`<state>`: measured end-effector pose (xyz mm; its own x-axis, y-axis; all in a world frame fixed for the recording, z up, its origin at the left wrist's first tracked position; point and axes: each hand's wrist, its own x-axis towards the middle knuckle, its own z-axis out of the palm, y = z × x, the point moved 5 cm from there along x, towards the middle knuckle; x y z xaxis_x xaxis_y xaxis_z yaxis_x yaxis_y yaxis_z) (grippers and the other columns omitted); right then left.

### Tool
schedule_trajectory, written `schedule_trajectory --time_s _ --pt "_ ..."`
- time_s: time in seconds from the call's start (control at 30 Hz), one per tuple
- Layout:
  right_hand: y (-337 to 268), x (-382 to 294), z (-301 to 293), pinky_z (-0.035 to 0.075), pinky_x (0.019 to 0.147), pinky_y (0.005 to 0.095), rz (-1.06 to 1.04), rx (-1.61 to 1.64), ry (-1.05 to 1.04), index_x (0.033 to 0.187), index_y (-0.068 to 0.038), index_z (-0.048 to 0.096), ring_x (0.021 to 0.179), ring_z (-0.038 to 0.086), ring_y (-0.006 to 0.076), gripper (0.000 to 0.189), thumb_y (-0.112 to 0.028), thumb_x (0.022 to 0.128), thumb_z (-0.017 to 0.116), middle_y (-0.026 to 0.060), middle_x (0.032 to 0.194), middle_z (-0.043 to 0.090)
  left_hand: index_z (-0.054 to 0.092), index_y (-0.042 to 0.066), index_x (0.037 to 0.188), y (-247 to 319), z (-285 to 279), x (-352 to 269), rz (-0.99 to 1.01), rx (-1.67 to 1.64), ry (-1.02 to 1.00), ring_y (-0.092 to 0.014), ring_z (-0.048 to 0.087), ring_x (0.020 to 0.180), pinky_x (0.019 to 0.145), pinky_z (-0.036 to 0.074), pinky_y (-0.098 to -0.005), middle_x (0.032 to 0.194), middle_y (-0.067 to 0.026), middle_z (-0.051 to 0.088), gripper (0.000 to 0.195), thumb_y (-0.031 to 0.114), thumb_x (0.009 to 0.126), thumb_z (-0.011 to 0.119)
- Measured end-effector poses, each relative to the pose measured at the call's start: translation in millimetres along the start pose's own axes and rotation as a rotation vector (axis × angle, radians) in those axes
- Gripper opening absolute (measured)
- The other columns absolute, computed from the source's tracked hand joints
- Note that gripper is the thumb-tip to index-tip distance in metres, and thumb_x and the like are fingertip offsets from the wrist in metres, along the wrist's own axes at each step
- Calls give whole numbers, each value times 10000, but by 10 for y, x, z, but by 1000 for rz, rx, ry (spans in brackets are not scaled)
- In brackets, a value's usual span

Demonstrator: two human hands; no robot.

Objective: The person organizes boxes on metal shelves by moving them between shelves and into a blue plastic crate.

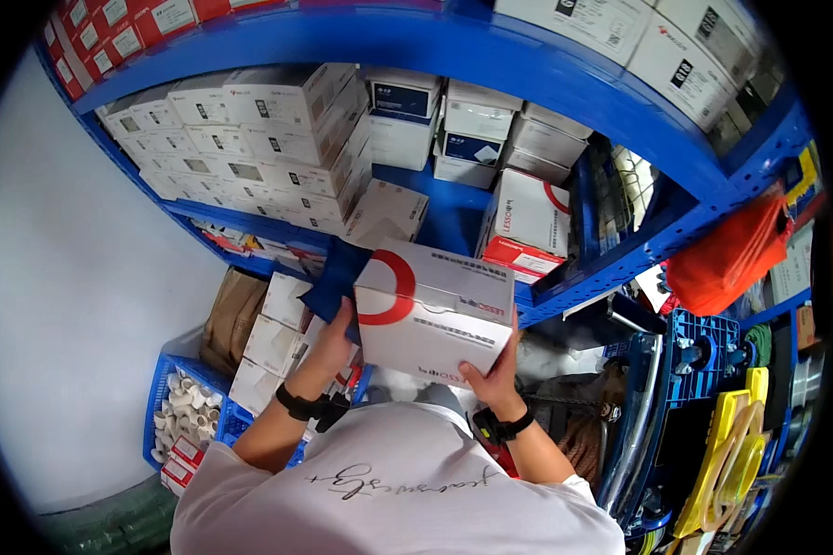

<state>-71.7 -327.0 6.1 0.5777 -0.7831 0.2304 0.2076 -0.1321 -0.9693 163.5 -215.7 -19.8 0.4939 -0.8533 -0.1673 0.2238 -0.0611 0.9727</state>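
A white cardboard carton (434, 347) with a red ring and LESSO lettering is held in front of my body, just before the shelf edge. My right hand (494, 371) grips its right side, the thumb lying on the near face. On the opposite side, my left hand (337, 340) holds a dark blue cloth (347, 267) close against the carton. The fingers of the left hand are partly hidden by the cloth and carton. Both wrists wear black bands. Beyond the carton, a pale box (392, 208) lies on the blue shelf (451, 211).
Stacked white boxes (271, 139) fill the shelf's left side. A red-and-white carton (531, 215) stands at its right. Below left is a blue crate (156, 388) of white pipe fittings (187, 406). An orange bag (725, 257) hangs at right above a blue trolley (697, 354).
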Motion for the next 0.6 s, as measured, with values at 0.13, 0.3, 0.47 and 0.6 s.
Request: schedule_trajectory --time_s 0.13,0.3,0.47,0.6 --pt "8 442 116 262 960 375 -281 -583 -117 1335 42 23 1154 313 275 1031 -250 632 718 183 1263 285 311 33 1286 -252 -353 215 15 -169 15 -166 495 974 864 380 -251 1124 -114 518 388 117 912 368" --pt "440 1261 285 220 987 435 -404 -482 -228 1323 45 77 1176 269 371 1072 -322 587 764 249 1271 256 332 30 1268 -180 -574 597 131 -324 138 -186 543 878 793 425 -277 994 -111 564 397 44 879 410" --pt "929 1896 518 216 997 443 -237 -197 -416 1318 43 81 1198 245 366 1089 -347 577 778 240 1295 235 525 21 1024 104 -563 806 107 -194 321 -115 513 885 807 391 -252 925 -36 562 475 453 890 378" --pt "1027 2134 653 232 999 445 -402 -398 -450 1307 54 89 1218 222 369 1091 -347 567 784 239 1291 242 528 21 1025 -48 -655 906 99 -409 398 -126 508 907 842 386 -264 951 -56 551 489 463 888 372"
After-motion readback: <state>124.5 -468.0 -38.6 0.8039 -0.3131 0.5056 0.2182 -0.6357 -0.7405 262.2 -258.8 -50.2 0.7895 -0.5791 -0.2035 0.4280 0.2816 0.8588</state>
